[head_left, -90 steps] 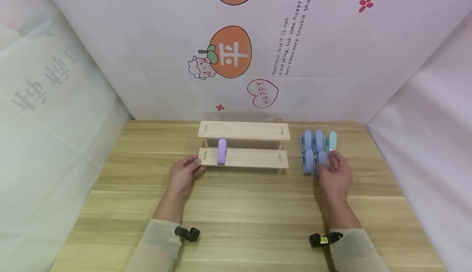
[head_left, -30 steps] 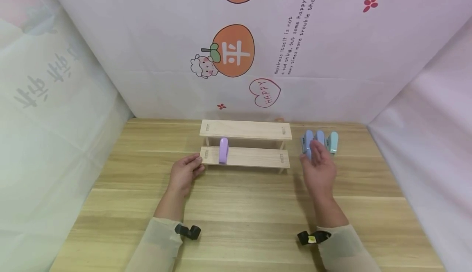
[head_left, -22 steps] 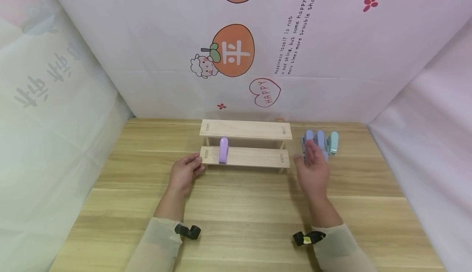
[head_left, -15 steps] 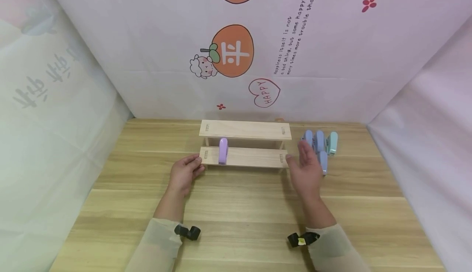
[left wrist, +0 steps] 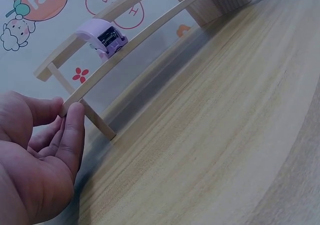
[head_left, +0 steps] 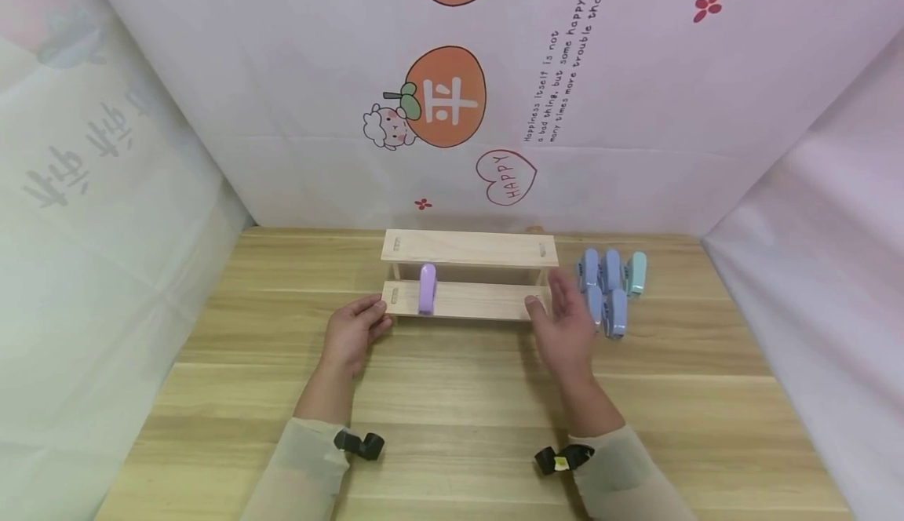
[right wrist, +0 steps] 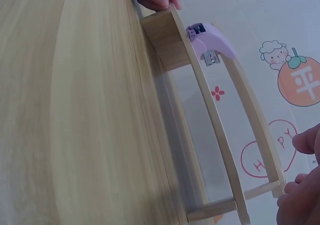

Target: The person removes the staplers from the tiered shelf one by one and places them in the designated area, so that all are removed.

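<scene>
A two-tier wooden rack (head_left: 469, 248) stands on the table near the back. On its lower board (head_left: 476, 301), left of the middle, sits a small purple stapler (head_left: 427, 289), its curved handle clear in the right wrist view. My left hand (head_left: 353, 334) pinches the left end of that board between thumb and fingers (left wrist: 72, 135). At the rack's right end my right hand (head_left: 567, 340) has its thumb apart from the extended fingers, with nothing between them. In the head view the thumb overlaps the board's right end.
Right of the rack, several blue staplers (head_left: 610, 270) stand in two rows, with one teal stapler (head_left: 636, 274) at the back right. One front blue stapler is partly behind my right hand. A printed white cloth (head_left: 621, 191) rises behind the table (head_left: 438, 411).
My right hand has moved left from the blue and teal staplers to the rack's right end, uncovering most of them. My left hand keeps its hold on the lower board.
</scene>
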### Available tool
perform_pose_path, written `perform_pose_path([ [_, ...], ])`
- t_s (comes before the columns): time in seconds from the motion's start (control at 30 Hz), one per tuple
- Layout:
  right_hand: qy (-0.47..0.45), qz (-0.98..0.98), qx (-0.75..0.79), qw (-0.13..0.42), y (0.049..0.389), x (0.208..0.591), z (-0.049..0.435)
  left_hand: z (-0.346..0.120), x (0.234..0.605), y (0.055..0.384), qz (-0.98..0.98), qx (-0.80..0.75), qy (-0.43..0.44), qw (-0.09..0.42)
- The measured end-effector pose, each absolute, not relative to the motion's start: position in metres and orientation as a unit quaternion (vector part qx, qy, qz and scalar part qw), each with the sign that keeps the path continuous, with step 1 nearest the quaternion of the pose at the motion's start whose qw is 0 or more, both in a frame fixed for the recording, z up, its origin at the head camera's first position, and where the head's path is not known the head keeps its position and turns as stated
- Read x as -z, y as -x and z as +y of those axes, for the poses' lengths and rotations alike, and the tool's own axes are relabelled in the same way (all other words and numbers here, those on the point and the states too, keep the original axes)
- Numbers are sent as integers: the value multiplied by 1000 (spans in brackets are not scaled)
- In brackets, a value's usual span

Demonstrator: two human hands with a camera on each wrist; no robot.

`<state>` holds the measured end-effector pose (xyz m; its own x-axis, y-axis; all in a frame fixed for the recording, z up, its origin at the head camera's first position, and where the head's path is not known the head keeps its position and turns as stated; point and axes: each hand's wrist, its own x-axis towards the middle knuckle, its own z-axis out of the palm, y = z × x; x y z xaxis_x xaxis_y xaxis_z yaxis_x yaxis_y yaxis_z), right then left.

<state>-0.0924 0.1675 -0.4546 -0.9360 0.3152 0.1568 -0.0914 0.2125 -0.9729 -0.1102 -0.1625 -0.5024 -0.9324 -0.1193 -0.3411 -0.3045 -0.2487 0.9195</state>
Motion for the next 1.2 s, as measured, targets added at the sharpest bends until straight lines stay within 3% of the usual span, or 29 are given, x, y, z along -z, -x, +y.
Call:
perform_pose_path([
  [0.47,33,-745,-647,160,92,457,143,-164,503,110,612,-770,171,57],
  [0.8,18,-757,-640,131,77,426,116,-164,503,111,608,-773,172,50],
  [1.2,-3,-767,-625,144,90,468,105,-164,505,111,604,-777,171,45],
])
